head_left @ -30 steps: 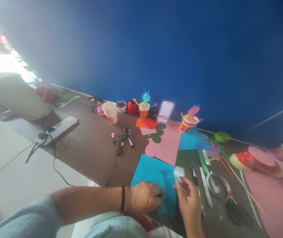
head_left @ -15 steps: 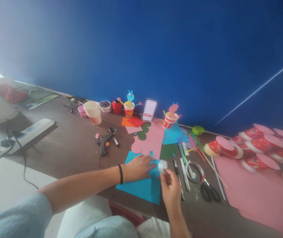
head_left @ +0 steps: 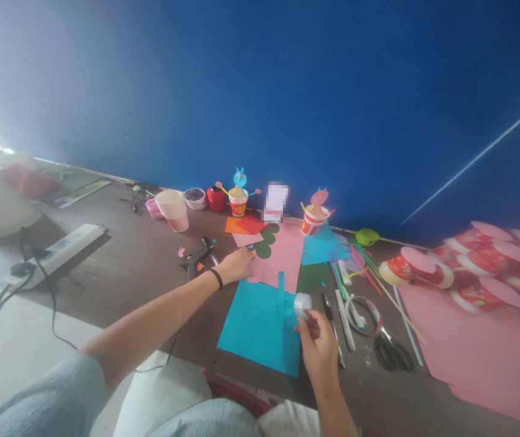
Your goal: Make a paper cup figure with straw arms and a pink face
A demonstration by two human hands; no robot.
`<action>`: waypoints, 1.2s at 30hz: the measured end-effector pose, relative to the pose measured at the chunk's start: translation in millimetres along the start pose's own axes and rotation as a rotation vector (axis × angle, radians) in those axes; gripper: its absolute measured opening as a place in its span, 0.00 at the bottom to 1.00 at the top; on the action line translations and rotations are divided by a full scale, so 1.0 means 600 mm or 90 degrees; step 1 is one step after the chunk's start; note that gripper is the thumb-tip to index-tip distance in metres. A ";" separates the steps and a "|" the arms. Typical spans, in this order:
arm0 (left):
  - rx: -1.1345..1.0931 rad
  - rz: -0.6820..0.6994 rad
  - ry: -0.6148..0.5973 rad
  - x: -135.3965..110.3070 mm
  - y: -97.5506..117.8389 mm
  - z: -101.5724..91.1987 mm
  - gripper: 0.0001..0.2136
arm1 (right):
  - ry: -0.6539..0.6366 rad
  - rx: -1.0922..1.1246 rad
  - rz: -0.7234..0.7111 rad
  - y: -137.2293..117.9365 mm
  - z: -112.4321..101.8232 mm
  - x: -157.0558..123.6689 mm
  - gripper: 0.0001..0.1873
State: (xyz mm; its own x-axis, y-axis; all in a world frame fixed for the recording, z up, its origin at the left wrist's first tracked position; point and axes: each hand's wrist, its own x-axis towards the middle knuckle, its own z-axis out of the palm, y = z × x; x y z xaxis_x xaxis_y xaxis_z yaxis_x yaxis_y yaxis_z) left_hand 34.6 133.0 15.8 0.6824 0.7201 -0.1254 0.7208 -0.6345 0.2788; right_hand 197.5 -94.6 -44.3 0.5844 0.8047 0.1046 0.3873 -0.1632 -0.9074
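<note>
My right hand (head_left: 320, 343) is closed, thumb and fingertips pinching a small silvery-white round piece (head_left: 303, 304) at the right edge of a blue paper sheet (head_left: 257, 331). I cannot make out exactly what that piece is. A narrow blue paper strip (head_left: 281, 290) lies upright across the sheet's top edge. My left hand (head_left: 236, 266) is stretched out over the near-left edge of the pink paper (head_left: 282, 255), fingers reaching forward, nothing visible in them. Beside it lie a black glue gun (head_left: 192, 258) and a marker (head_left: 215, 258), partly covered by the hand.
Scissors (head_left: 392, 351), a black pen (head_left: 332, 325) and a ring of tape or tubing (head_left: 363, 315) lie right. Red paper cups (head_left: 491, 258) are heaped beyond. Two decorated cups (head_left: 238, 202) stand at the back. A white cup (head_left: 173, 211) and power strip (head_left: 66, 249) are left.
My left hand has left the blue sheet and moved up and left towards the glue gun and marker. The right hand still holds the silvery piece in nearly the same place.
</note>
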 end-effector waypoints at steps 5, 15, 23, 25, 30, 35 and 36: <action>-0.024 0.024 -0.037 0.019 -0.002 0.005 0.13 | 0.003 -0.006 0.001 -0.005 -0.001 0.000 0.18; -0.015 0.071 -0.097 0.037 0.005 0.008 0.14 | -0.012 -0.016 -0.001 0.009 -0.003 -0.001 0.20; -0.103 0.092 -0.089 0.001 0.021 -0.033 0.08 | -0.003 -0.012 0.017 0.010 -0.004 -0.003 0.21; -0.191 0.104 -0.129 -0.030 0.031 -0.025 0.11 | -0.005 -0.015 0.021 0.010 -0.004 -0.002 0.21; -0.337 0.074 -0.176 -0.110 0.063 0.039 0.15 | 0.001 -0.069 -0.053 0.006 -0.003 0.001 0.18; -0.202 0.089 0.029 -0.159 0.069 0.074 0.25 | 0.050 -0.163 -0.263 -0.020 -0.008 -0.012 0.10; -0.194 0.092 0.069 -0.169 0.065 0.073 0.26 | 0.044 -0.178 -0.302 -0.028 -0.009 -0.016 0.08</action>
State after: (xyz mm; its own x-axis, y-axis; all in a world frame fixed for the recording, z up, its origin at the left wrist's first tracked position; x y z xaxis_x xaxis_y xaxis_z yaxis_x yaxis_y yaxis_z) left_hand -1.1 23.0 -2.4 0.7464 0.6646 0.0334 0.5367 -0.6309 0.5603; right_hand 189.2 -102.8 -28.1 0.3409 0.7895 0.5103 0.7887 0.0551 -0.6123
